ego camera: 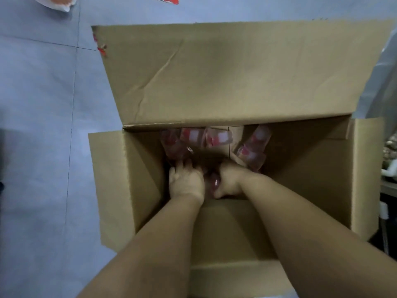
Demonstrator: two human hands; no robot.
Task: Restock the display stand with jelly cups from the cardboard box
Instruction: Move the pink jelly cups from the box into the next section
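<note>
An open cardboard box (pixel 214 78) fills the view, its far flap folded back. Deep inside lie several clear jelly cups with red-and-white lids (pixel 217 137), some along the far wall and some leaning at the right (pixel 252 152). Both my arms reach down into the box. My left hand (pixel 185 180) rests palm down on the bottom, its fingers spread beside the cups at the left. My right hand (pixel 231 179) is curled around a reddish jelly cup (pixel 214 182) that shows between the two hands. The display stand is out of view.
The box stands on a pale blue floor (pixel 43 125). A red-and-white scrap (pixel 60 2) lies at the top left. Clear plastic sheeting (pixel 384 78) and metal fittings (pixel 390 168) crowd the right edge.
</note>
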